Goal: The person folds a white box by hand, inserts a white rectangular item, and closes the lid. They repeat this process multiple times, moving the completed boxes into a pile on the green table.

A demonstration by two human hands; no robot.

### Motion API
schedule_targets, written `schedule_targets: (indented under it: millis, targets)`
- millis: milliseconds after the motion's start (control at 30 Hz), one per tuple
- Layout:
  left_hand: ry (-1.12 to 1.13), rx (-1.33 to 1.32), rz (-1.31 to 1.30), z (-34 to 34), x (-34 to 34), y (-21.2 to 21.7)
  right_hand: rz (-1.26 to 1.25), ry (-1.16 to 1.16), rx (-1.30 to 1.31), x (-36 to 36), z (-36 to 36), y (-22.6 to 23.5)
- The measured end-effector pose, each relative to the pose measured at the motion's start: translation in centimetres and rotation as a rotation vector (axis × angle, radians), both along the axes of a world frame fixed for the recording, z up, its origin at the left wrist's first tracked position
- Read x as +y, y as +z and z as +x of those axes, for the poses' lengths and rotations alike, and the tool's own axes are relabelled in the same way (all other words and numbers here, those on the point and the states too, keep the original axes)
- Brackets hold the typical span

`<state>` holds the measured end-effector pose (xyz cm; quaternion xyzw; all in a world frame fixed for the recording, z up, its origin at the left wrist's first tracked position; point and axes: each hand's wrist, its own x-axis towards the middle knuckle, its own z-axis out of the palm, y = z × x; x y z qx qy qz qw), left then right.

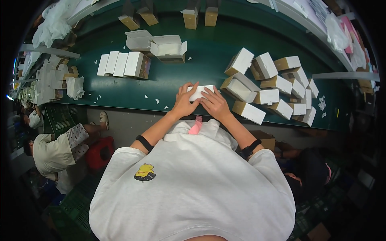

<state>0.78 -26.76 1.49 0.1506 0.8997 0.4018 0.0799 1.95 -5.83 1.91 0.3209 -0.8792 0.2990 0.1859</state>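
A small white box [202, 92] is between my two hands at the near edge of the green table. My left hand [186, 99] grips its left end, with the fingers bent over the top. Over the right end curl the fingers of my right hand [215, 104]. Its lower sides are hidden by the hands. Just to the right of my right hand lies a carton with an open top [241, 86], showing a white inside.
Many white-and-brown boxes [277, 84] crowd the right side of the green table [193, 70]. Several boxes stand in a row [120, 64] at left, near an open box [168, 49]. Paper scraps lie about. Two people sit low, a person in a pale shirt [54, 154] at left and a dark-clothed person [311, 172] at right.
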Motion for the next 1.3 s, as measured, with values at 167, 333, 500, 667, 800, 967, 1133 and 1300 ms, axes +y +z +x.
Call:
schedule_targets:
  millis: [167, 333, 500, 667, 800, 967, 1133, 1300]
  targets:
    - [0.013, -0.018, 0.021, -0.3, -0.1, -0.8, 0.024, -0.008, -0.023, -0.1, -0.1, -0.1]
    - [0.018, -0.026, 0.038, -0.1, 0.1, -0.4, 0.033, -0.008, -0.039, -0.1, 0.6, 0.2]
    - [-0.032, 0.024, 0.014, -0.1, -0.3, -0.1, 0.049, 0.021, -0.029, 0.2, 0.9, 0.1]
    - [-0.078, 0.035, 0.002, -0.1, -0.5, 0.3, 0.092, 0.054, -0.008, 0.3, 0.8, 0.8]
    - [-0.112, 0.040, -0.011, -0.4, -0.8, 0.4, 0.069, 0.025, 0.026, 0.1, 0.9, 0.2]
    - [-0.173, 0.083, -0.045, -0.5, -1.2, 0.2, 0.068, 0.026, -0.081, 0.0, 0.6, 0.4]
    - [-0.224, 0.126, -0.088, -0.9, -1.5, 0.4, 0.060, -0.075, -0.201, -0.4, 0.0, 1.7]
    - [-0.299, 0.300, -0.132, -2.0, -2.1, 1.0, 0.142, -0.068, -0.363, 0.1, -1.5, 3.6]
